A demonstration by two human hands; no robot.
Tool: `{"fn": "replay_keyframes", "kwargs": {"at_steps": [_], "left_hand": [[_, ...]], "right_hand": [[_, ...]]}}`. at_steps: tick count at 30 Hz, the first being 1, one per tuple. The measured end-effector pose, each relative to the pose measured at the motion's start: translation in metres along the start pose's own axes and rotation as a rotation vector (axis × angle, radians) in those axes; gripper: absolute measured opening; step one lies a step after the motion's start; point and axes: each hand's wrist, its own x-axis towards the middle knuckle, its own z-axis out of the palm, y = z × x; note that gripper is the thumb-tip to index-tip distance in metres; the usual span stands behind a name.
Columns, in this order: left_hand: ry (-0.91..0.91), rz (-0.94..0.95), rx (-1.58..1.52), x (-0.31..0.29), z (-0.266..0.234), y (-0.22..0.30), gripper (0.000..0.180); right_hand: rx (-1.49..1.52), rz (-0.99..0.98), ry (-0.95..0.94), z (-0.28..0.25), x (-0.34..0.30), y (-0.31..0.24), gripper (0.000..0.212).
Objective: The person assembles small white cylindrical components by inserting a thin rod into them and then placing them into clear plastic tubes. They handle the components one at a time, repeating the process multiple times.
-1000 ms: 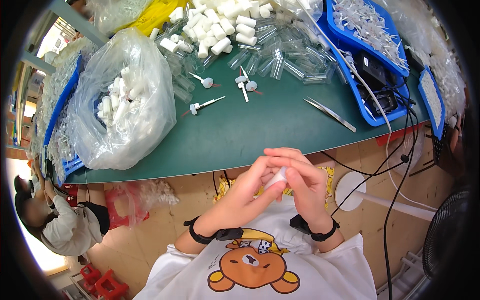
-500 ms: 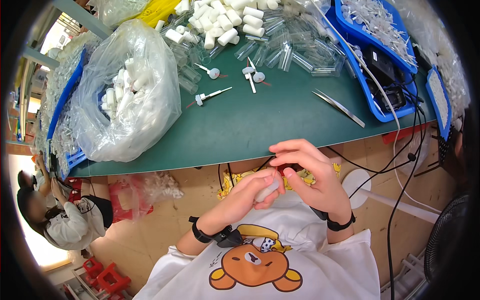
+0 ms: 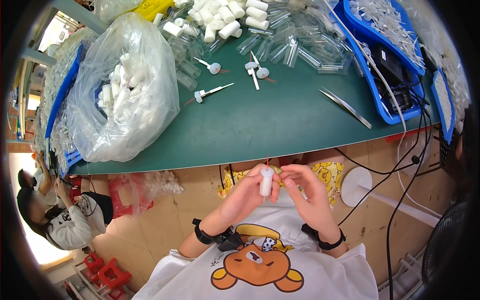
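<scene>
My left hand (image 3: pixel 245 192) and my right hand (image 3: pixel 306 192) meet in front of my chest, just below the near edge of the green table (image 3: pixel 260 125). Together they hold a small white plastic tube (image 3: pixel 266 181) upright, with a thin red tip sticking out of its top. Fingers of both hands touch the tube. Each wrist wears a black band.
On the table lie a clear bag of white tubes (image 3: pixel 127 95), loose white caps (image 3: pixel 227 17), clear tubes (image 3: pixel 295 45), white plunger pieces (image 3: pixel 212 91), metal tweezers (image 3: pixel 345 106) and blue trays (image 3: pixel 385 60). Black cables (image 3: pixel 400 165) hang at right. A seated person (image 3: pixel 65 220) is at lower left.
My hands have dropped slightly lower and turned the white tube upright, so it now shows plainly between my fingers with the red tip on top.
</scene>
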Motion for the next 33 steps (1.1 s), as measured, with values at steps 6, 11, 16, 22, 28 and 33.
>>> {"fn": "replay_keyframes", "kwargs": {"at_steps": [6, 11, 16, 22, 28, 33], "left_hand": [[-0.051, -0.043, -0.034, -0.008, -0.006, -0.005, 0.028], [0.104, 0.022, 0.036, -0.011, -0.002, -0.01, 0.022], [0.122, 0.1, 0.266, -0.005, -0.012, -0.013, 0.018], [0.049, 0.175, 0.292, 0.005, -0.01, -0.015, 0.016], [0.071, 0.17, 0.497, 0.002, -0.019, -0.013, 0.018], [0.102, 0.098, 0.552, -0.008, -0.014, 0.003, 0.023]], "right_hand": [[0.211, 0.093, -0.076, 0.014, -0.002, 0.007, 0.037], [0.3, 0.207, -0.131, 0.015, 0.004, 0.0, 0.042], [0.251, 0.059, -0.206, 0.02, 0.017, 0.012, 0.053], [0.351, 0.082, -0.243, 0.029, 0.023, 0.016, 0.064], [0.336, 0.155, -0.217, 0.042, 0.025, 0.022, 0.062], [0.386, 0.187, -0.204, 0.053, 0.025, 0.029, 0.052]]}}
